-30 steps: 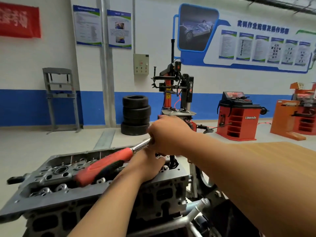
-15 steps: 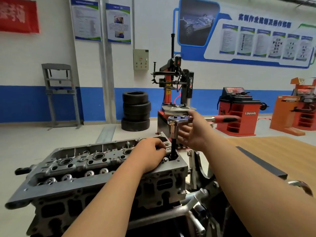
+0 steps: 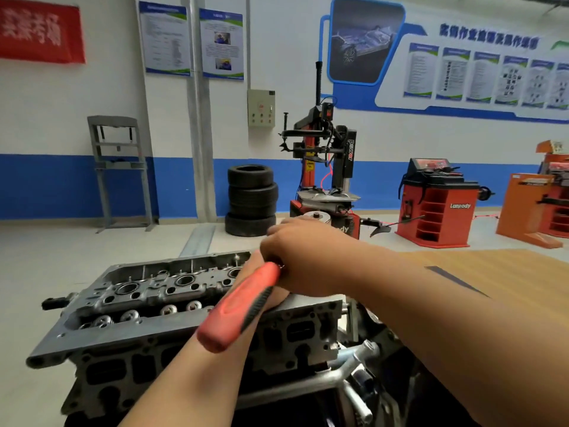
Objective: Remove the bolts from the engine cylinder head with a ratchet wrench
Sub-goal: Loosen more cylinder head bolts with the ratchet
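The right hand (image 3: 308,257) reaches in from the right, knuckles up, fingers curled down over the ratchet wrench (image 3: 240,306) at the right end of the cylinder head (image 3: 147,306). The wrench's smooth red handle, with a ribbed black inset, slants back across the left forearm. The left hand (image 3: 253,268) lies beneath, mostly covered, so its grip cannot be told. The head is grey cast metal with round bores and shiny valve caps. Stacked tyres (image 3: 251,200) and a tyre changer (image 3: 323,155) stand behind.
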